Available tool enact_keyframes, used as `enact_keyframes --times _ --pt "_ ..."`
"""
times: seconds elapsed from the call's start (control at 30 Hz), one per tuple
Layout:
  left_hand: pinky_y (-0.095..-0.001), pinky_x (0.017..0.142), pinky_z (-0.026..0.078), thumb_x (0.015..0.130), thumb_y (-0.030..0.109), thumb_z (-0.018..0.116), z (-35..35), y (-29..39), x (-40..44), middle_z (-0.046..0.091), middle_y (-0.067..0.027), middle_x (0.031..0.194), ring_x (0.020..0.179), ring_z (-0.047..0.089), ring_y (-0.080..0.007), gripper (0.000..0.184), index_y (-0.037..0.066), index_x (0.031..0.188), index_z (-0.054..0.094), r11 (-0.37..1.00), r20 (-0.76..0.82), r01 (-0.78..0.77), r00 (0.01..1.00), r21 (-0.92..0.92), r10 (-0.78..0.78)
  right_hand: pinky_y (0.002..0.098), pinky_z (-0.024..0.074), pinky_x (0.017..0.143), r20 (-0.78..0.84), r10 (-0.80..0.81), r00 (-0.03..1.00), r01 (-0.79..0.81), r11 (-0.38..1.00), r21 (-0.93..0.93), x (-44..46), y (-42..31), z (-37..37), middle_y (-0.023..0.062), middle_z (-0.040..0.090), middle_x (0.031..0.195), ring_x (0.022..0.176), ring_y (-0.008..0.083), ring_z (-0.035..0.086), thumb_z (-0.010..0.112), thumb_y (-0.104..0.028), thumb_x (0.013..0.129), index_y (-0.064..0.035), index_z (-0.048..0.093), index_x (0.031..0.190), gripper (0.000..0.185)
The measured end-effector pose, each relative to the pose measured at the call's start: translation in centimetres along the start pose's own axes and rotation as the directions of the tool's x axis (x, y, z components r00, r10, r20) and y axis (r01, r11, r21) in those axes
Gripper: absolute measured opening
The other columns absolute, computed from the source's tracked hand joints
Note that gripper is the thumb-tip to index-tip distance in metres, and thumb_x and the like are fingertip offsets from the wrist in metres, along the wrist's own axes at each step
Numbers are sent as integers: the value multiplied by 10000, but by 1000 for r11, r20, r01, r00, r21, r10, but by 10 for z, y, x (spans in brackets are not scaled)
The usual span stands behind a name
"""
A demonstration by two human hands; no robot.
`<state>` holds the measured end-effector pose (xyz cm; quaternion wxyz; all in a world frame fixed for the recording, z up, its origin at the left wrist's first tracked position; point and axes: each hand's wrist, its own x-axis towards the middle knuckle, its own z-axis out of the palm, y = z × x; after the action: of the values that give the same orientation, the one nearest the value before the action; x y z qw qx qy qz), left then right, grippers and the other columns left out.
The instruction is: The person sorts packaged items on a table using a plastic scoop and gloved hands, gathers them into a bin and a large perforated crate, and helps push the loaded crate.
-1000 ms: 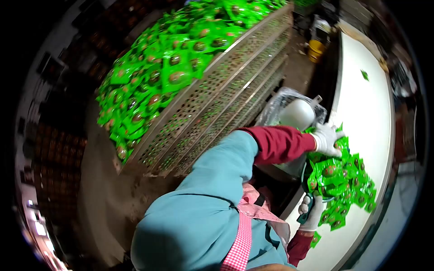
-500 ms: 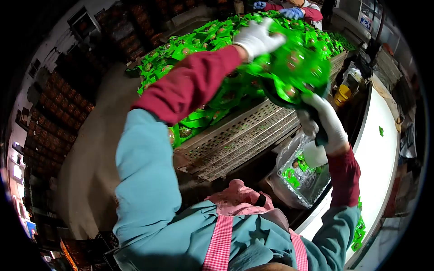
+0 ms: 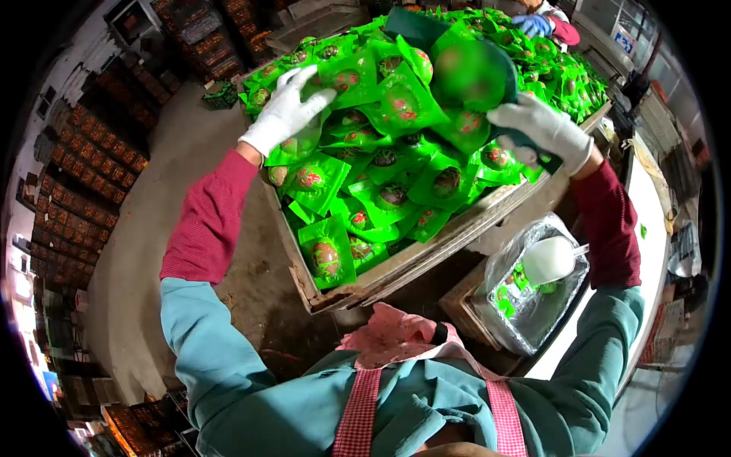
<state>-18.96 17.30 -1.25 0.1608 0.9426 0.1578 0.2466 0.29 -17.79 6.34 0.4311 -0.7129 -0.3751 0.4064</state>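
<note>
My right hand [image 3: 544, 126], in a white glove, is wrapped round the handle of a dark green scoop [image 3: 499, 72]. The scoop is tilted over a heap of shiny green packets [image 3: 392, 196], each with a brown egg-shaped lump inside, many with red print. Several packets lie at its mouth, one of them blurred. Spread-fingered, my white-gloved left hand [image 3: 289, 113] rests at the heap's left side against the packets. Its fingers are apart and grip nothing that I can see.
A wooden-edged table [image 3: 426, 255] bears the heap. Below right, a plastic-lined box [image 3: 499, 331] holds a white jug [image 3: 550, 259] and green scraps. A white surface [image 3: 647, 186] runs along the right. Across the heap shows another person's blue-gloved hand [image 3: 533, 25]. Stacked crates [image 3: 91, 175] line the left.
The scoop has moved over the heap and tipped, with packets now at its mouth. My left hand has moved left and down, away from the scoop, onto the heap's left side.
</note>
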Motion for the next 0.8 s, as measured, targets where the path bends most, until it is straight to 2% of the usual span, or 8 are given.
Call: enact_keyframes --times 0.27,0.33,0.37,0.5,0.57,0.67,0.77,0.8 --pt "-537 1101 262 792 406 702 26 57 -19 279 -125 1499 1351 276 -401 662 213 1379 464 911 10 -281 957 302 291 316 427 372 -400 -265 877 0 834 -552 34 14 4 87 530 598 405 159 506 577 -267 907 32 395 1026 370" --pt "-553 1092 258 783 406 706 21 68 -26 287 -115 1497 1349 267 -407 654 215 1367 480 912 64 -256 967 322 249 412 472 432 -139 -739 659 48 226 -973 54 45 6 163 583 635 457 305 574 589 -285 888 43 362 1034 424" --pt "-559 1087 252 778 403 707 20 71 -29 296 -106 1493 1352 256 -408 639 220 1353 495 870 42 -283 956 405 291 443 476 443 -292 -700 652 -16 372 -928 55 37 29 185 598 652 481 349 592 586 -283 882 50 364 1057 437" --pt "-523 1083 250 768 348 709 12 82 -44 365 -86 1444 1364 254 -367 533 192 1260 577 793 12 -455 870 405 493 413 504 499 -326 -766 554 -228 236 -944 70 44 45 183 623 663 607 329 649 604 -276 864 60 266 1318 659" --pt "-461 1062 308 861 242 599 19 83 -53 462 -100 1360 1311 370 -330 379 139 1226 592 760 68 -579 806 296 588 450 504 475 -263 -824 502 -158 211 -965 68 50 38 197 639 722 569 357 641 625 -228 806 35 348 1174 531" --pt "-430 1023 360 901 294 552 27 76 -60 504 -129 1311 1235 457 -328 399 94 1247 561 812 220 -579 785 -72 580 476 514 548 -509 -622 595 -128 551 -824 52 54 25 211 653 784 646 403 644 628 -236 819 1 318 1206 550" --pt "-433 1018 370 876 341 589 15 107 -71 499 -145 1314 1224 455 -345 489 99 1295 514 931 387 -365 858 -1 337 482 515 689 -678 -564 472 -26 759 -650 18 74 20 270 647 855 786 442 646 644 -310 856 13 341 1191 556" --pt "-443 1012 378 828 365 649 22 106 -72 497 -161 1307 1215 460 -347 611 96 1341 458 854 349 -518 810 48 471 457 513 727 -664 -600 446 82 766 -638 12 93 9 271 641 917 832 419 648 650 -307 862 23 354 1216 567"
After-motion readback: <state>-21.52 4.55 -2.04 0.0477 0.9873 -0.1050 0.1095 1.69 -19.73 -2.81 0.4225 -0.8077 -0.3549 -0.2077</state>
